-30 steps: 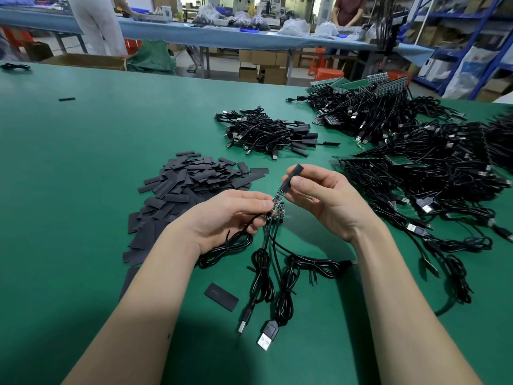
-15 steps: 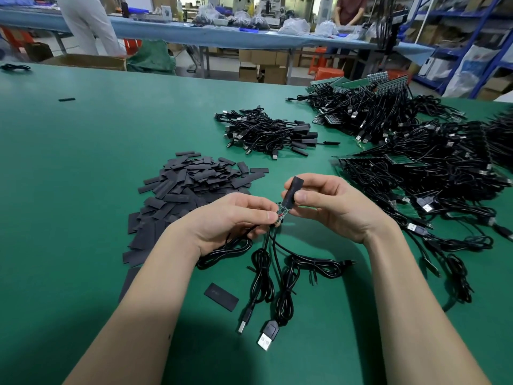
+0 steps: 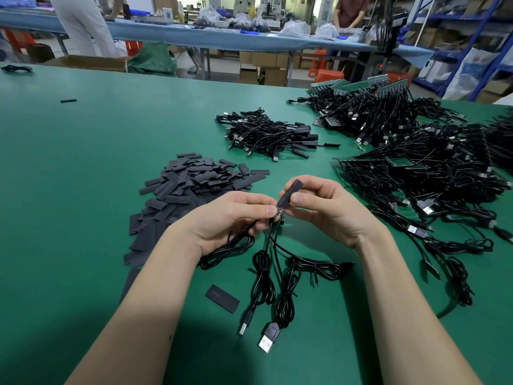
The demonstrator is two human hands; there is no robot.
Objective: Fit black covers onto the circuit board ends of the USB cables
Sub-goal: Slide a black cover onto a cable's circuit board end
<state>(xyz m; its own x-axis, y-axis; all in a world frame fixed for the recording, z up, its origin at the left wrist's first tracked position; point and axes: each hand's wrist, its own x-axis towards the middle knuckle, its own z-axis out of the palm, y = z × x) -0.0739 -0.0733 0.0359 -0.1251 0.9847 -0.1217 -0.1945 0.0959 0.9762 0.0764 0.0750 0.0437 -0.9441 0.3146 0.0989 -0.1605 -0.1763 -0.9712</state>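
Two hands at work above the green table. The left hand pinches a circuit board end between thumb and forefinger, other fingers curled around a looped cable. The right hand grips one black cover between thumb and fingers; the cover sits on the board's far end, held just above the table between the two hands. Its long axis runs from the board up and to the right, away from the person. How far the board has entered the cover cannot be judged.

About four cable bundles hang from the board end onto the table; two USB plugs lie nearest the person. One loose cover lies flat beside them.

One pile of black covers lies left of the hands, uncountable. One small heap of cables lies beyond, and larger heaps of cables with green boards to the right.
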